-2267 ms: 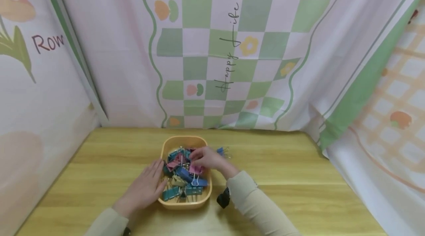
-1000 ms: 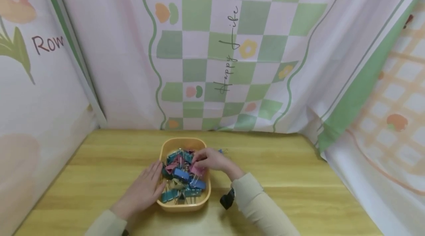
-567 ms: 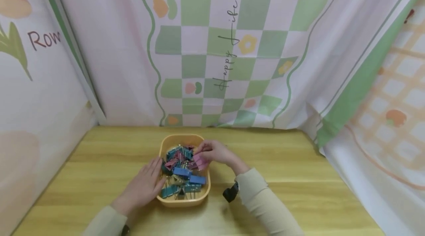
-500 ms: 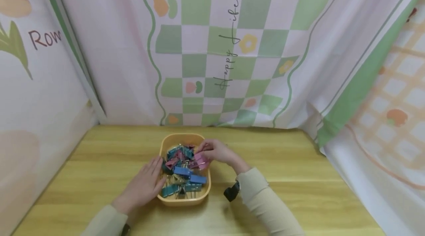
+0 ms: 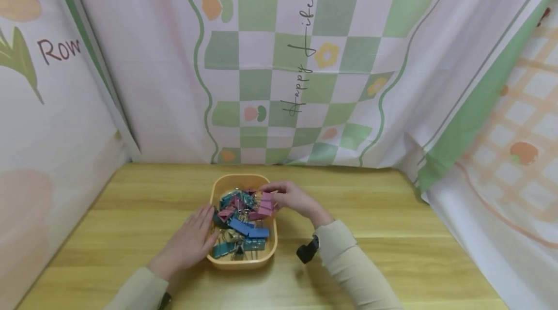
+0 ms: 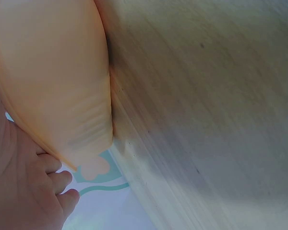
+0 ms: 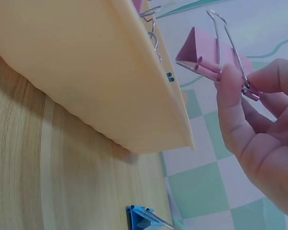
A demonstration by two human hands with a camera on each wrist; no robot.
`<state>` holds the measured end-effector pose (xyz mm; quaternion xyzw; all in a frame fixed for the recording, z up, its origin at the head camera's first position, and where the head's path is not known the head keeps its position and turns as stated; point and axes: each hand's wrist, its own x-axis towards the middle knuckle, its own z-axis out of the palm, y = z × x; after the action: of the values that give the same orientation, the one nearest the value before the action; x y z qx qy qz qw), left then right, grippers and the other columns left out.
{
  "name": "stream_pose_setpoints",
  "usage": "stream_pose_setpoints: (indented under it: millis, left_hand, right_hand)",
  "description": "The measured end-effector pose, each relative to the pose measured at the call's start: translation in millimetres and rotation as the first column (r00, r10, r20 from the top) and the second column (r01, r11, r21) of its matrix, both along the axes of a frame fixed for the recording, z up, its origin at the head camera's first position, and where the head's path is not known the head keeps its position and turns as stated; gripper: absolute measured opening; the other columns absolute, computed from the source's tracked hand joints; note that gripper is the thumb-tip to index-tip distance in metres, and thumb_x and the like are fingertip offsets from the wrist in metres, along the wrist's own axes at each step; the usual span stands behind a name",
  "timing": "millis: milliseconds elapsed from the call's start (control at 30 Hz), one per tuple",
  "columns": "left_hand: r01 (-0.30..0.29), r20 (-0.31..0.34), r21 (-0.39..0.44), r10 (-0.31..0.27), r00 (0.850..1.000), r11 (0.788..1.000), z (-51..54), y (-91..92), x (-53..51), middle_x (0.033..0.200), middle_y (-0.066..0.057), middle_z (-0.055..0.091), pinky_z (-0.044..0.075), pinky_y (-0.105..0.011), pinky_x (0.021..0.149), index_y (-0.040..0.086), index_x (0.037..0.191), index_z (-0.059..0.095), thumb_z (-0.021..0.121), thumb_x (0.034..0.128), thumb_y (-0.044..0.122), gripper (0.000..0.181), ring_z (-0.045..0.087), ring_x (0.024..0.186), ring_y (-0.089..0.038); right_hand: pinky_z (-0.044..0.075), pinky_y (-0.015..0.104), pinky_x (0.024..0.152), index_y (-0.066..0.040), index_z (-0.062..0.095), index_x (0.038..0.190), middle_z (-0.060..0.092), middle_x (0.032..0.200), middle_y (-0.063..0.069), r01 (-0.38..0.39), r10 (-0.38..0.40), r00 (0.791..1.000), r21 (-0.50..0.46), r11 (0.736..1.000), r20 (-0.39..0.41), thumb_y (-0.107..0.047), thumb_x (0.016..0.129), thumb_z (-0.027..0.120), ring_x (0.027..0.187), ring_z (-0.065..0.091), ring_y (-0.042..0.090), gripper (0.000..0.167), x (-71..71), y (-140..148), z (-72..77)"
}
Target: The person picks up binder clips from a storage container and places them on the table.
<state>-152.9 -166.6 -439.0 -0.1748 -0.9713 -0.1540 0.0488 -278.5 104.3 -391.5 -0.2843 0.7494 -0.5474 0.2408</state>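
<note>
Right fingers (image 7: pixel 230 93): pinched together on a pink binder clip, with only the clip's thickness between them.
Pink clip (image 7: pixel 209 48): at the tips of the right fingers, its body jutting past them and a silver wire handle standing off it; over the tray's right side in the head view.
Left hand (image 5: pixel 187 242): fingers laid out nearly straight against the tray's left rim, thumb apart and nearer the wearer; no clip held.
Tray (image 5: pixel 241 266): yellow-orange, between the two sets of fingers, resting on the bench.
Blue clips (image 5: pixel 259 233): in the tray, nearer the wearer than the right fingers.
Teal clips (image 5: pixel 224 250): in the tray, one lot near the left thumb, others left of the right fingertips.
Loose blue clip (image 7: pixel 137 218): outside the tray, on the bench below the right fingers.
Black wrist device (image 5: pixel 307 250): behind the right fingers, by the beige sleeve (image 5: pixel 355 266).
Bench (image 5: pixel 414 237): wood-grained, beneath everything.
Checked cloth (image 5: pixel 257 48): hanging beyond both hands, lettered "Happy Life".
</note>
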Motion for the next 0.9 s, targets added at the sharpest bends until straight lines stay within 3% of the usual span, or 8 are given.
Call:
stream_pose_setpoints:
  millis: [233, 467, 700, 900]
  left_hand:
    - [-0.004, 0.002, 0.001, 0.004, 1.000, 1.000, 0.6, 0.4, -0.2, 0.147, -0.024, 0.018, 0.018, -0.048, 0.107, -0.010, 0.140, 0.022, 0.039, 0.0982, 0.032, 0.062, 0.018, 0.133, -0.039]
    - [0.000, 0.011, -0.018, 0.000, 1.000, 1.000, 0.5, 1.0, 0.2, 0.146, -0.025, 0.018, 0.018, -0.048, 0.108, -0.011, 0.140, 0.023, 0.038, 0.0983, 0.033, 0.062, 0.018, 0.133, -0.039]
    - [-0.007, 0.008, -0.016, 0.007, 1.000, 1.000, 0.7, 1.3, -0.2, 0.146, -0.024, 0.019, 0.018, -0.048, 0.108, -0.010, 0.140, 0.023, 0.039, 0.0981, 0.033, 0.062, 0.019, 0.133, -0.039]
    - [-0.003, -0.012, -0.022, 0.002, 1.000, 1.000, -1.6, -0.1, -2.5, 0.146, -0.024, 0.019, 0.019, -0.048, 0.107, -0.010, 0.140, 0.024, 0.040, 0.0978, 0.033, 0.062, 0.020, 0.133, -0.039]
  right_hand:
    - [0.050, 0.052, 0.076, 0.008, 0.049, 0.126, 0.062, 0.099, 0.015, 0.090, -0.091, 0.996, -0.047, 0.995, -0.006, -0.011, 0.091, 0.056, 0.076, 0.061, 0.020, 0.041, -4.0, 8.1, 0.2]
    - [0.048, 0.051, 0.082, 0.005, 0.044, 0.133, 0.057, 0.110, 0.020, 0.154, -0.152, 0.988, -0.106, 0.982, 0.019, -0.008, 0.091, 0.054, 0.086, 0.060, 0.031, 0.045, -8.7, 22.9, -4.1]
    - [0.051, 0.037, 0.083, 0.009, 0.040, 0.133, 0.047, 0.121, 0.029, 0.251, -0.228, 0.966, -0.227, 0.941, 0.121, 0.005, 0.084, 0.044, 0.086, 0.060, 0.025, 0.050, -14.7, 36.4, -7.7]
    - [0.049, 0.037, 0.087, 0.015, 0.040, 0.130, 0.044, 0.127, 0.030, 0.309, -0.276, 0.950, -0.303, 0.902, 0.148, 0.010, 0.083, 0.042, 0.093, 0.059, 0.029, 0.047, -19.5, 45.8, -9.1]
